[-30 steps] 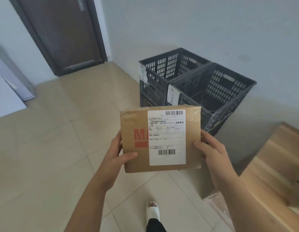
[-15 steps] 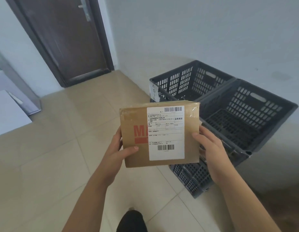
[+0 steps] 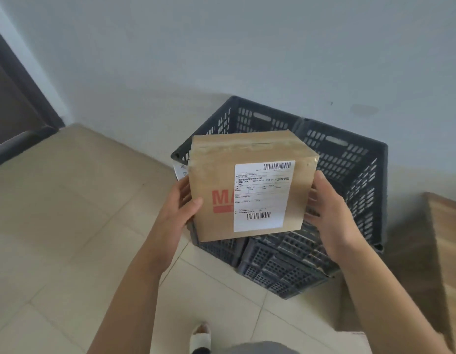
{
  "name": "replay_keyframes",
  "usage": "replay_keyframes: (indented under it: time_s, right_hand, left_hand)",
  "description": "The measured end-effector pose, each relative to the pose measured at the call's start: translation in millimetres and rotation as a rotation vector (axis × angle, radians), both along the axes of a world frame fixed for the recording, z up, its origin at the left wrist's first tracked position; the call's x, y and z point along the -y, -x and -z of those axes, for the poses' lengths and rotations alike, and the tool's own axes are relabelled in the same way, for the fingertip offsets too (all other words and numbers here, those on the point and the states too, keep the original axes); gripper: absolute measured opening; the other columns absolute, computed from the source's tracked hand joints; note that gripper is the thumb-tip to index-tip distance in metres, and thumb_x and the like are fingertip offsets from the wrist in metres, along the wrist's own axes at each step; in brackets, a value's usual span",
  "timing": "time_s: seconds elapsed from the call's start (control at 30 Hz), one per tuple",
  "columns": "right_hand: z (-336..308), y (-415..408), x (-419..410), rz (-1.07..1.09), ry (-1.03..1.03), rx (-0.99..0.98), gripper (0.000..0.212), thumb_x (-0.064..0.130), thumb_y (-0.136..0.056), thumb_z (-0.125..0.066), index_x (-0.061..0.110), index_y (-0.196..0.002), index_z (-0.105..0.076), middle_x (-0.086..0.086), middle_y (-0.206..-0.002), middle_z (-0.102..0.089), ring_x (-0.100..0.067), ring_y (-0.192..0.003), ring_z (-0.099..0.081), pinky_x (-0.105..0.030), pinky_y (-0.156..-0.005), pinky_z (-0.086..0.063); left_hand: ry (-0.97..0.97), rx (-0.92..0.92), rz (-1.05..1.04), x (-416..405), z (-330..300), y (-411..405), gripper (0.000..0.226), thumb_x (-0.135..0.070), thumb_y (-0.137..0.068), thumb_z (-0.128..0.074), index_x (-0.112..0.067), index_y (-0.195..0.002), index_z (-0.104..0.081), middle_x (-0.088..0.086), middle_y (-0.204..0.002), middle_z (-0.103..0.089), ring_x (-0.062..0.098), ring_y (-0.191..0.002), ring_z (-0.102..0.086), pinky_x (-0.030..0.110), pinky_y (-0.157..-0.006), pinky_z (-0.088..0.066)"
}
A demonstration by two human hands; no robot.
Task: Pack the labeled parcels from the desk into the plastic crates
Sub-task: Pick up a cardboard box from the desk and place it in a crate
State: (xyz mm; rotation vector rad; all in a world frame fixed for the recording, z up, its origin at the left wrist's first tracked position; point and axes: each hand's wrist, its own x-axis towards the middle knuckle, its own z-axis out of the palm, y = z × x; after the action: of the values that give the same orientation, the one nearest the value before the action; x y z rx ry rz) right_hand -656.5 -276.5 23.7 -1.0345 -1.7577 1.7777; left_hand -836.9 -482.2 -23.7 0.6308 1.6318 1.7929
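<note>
Parcel (image 3: 250, 185) clamped between left hand (image 3: 179, 208) and right hand (image 3: 331, 213), seemingly above crates (image 3: 354, 159).

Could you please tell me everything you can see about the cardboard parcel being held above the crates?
The cardboard parcel is a brown box, its top seam sealed with clear tape. A white shipping label with two barcodes covers part of red printed letters, "MA". It is tilted, label toward the camera, held in the air over the dark plastic crates. The left hand grips its left side, the right hand its right.
</note>
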Motion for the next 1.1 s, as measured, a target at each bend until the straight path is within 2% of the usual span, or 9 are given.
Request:
replay_keyframes:
  time_s: [0.1,0.23,0.37,0.57,0.73,0.8,0.9,1.03,1.1]
  right_hand:
    - [2,7,-6,0.16,0.069,0.0,0.057,0.075,-0.093,-0.041,0.04,-0.128,-0.067,0.01,-0.121,-0.075,-0.016,-0.115,-0.069,-0.048,-0.106,-0.048]
    - [0,-2,-20,0.39,0.125,-0.055,0.04,0.058,-0.105,-0.036,0.049,-0.106,-0.075,0.01,-0.114,-0.078,-0.018,-0.112,-0.07,-0.045,-0.098,-0.05]
    - [8,-15,-51,0.645,0.176,-0.082,0.04,0.055,-0.105,-0.042,0.032,-0.121,-0.069,0.006,-0.111,-0.079,-0.018,-0.108,-0.069,-0.044,-0.101,-0.049]
    - [33,-25,-116,0.856,0.295,-0.191,0.036,0.053,-0.102,-0.052,0.026,-0.117,-0.069,0.011,-0.086,-0.077,-0.008,-0.077,-0.067,-0.03,-0.076,-0.048]
    - [59,-29,-178,0.924,0.366,-0.189,0.027,0.043,-0.103,-0.054,0.024,-0.116,-0.069,0.004,-0.098,-0.076,-0.014,-0.088,-0.068,-0.032,-0.079,-0.05]
    - [74,-26,-202,0.976,0.405,-0.175,0.031,0.041,-0.103,-0.055,0.022,-0.123,-0.069,0.0,-0.111,-0.076,-0.017,-0.1,-0.069,-0.035,-0.087,-0.051]
    - [107,-18,-237,0.996,0.454,-0.111,0.027,0.037,-0.103,-0.054,0.023,-0.118,-0.072,0.0,-0.116,-0.075,-0.022,-0.113,-0.066,-0.04,-0.1,-0.047]
    - [148,-6,-270,0.991,0.467,0.017,0.026,0.027,-0.108,-0.045,0.032,-0.105,-0.07,0.007,-0.108,-0.072,-0.014,-0.102,-0.063,-0.039,-0.094,-0.045]
    - [166,-1,-281,1.018,0.487,0.071,0.028,0.022,-0.108,-0.043,0.028,-0.119,-0.069,0.006,-0.113,-0.07,-0.014,-0.102,-0.061,-0.038,-0.094,-0.043]
  left_hand:
    - [-0.011,0.069,0.095,-33,-5,27,0.079,-0.07,-0.068,-0.073,-0.035,-0.135,-0.051,-0.018,-0.125,-0.069,0.005,-0.115,-0.065,0.03,-0.09,-0.047]
    - [-0.019,0.071,0.259,-89,-10,38,0.096,-0.089,-0.055,-0.072,-0.035,-0.133,-0.051,-0.018,-0.122,-0.07,0.005,-0.11,-0.065,0.033,-0.089,-0.045]
    - [0.01,0.085,0.407,-153,-12,32,0.091,-0.081,-0.067,-0.069,-0.028,-0.138,-0.05,-0.014,-0.127,-0.069,0.01,-0.12,-0.063,0.038,-0.097,-0.045]
    - [0.122,0.093,0.453,-241,-7,18,0.078,-0.077,-0.075,-0.057,-0.024,-0.132,-0.054,-0.015,-0.117,-0.072,0.006,-0.116,-0.065,0.043,-0.107,-0.047]
    - [0.241,0.084,0.414,-306,3,7,0.07,-0.073,-0.08,-0.065,-0.023,-0.127,-0.055,-0.006,-0.117,-0.072,-0.001,-0.099,-0.069,0.032,-0.091,-0.049]
    - [0.302,0.078,0.4,-334,13,5,0.066,-0.068,-0.077,-0.062,-0.026,-0.126,-0.058,-0.009,-0.114,-0.073,-0.004,-0.096,-0.069,0.031,-0.089,-0.049]
    - [0.414,0.129,0.347,-374,44,1,0.042,-0.06,-0.096,-0.053,-0.035,-0.129,-0.063,-0.019,-0.108,-0.074,-0.002,-0.1,-0.067,0.032,-0.09,-0.045]
    - [0.585,0.194,0.324,-413,90,-3,0.029,-0.046,-0.109,-0.036,-0.043,-0.113,-0.065,-0.016,-0.111,-0.067,0.001,-0.104,-0.056,0.031,-0.089,-0.036]
    - [0.681,0.225,0.347,-430,109,-3,0.028,-0.045,-0.11,-0.033,-0.044,-0.109,-0.061,-0.014,-0.108,-0.063,-0.001,-0.096,-0.051,0.032,-0.092,-0.031]
